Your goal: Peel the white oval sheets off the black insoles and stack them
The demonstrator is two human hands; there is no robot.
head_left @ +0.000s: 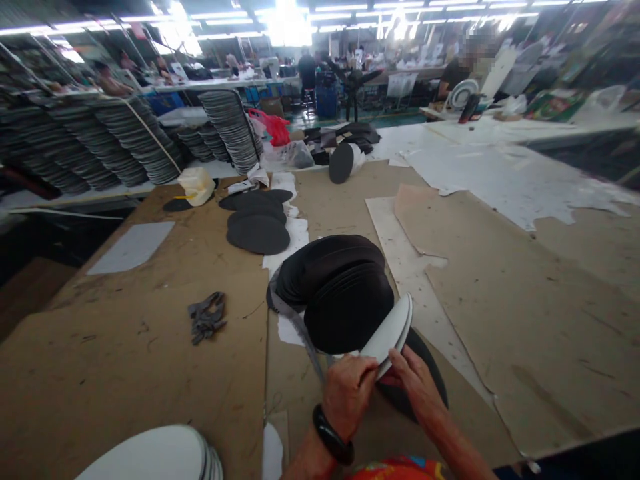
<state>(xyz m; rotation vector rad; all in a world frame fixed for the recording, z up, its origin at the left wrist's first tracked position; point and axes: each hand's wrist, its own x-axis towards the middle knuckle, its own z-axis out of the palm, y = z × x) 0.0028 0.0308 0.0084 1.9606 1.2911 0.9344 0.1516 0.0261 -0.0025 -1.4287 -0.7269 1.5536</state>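
Between my two hands is a white oval board [387,331], bent along its length with its tip pointing up and right. My left hand [349,383], a dark bangle on its wrist, is closed on the board's lower left end. On the right edge, the fingers of my right hand [413,377] grip the same board. Just beyond lies a fanned pile of black oval fabric pieces [345,293]. A dark oval piece [427,367] lies under and beside my right hand. A grey strip [300,327] runs along the pile's left side.
White oval boards [150,457] are stacked at the lower left. Grey scraps [207,317] and dark ovals [257,230] lie on the brown-covered table [500,320]. Tall stacks of dark ovals [233,130] stand at the back left. A person [463,70] sits at the far right.
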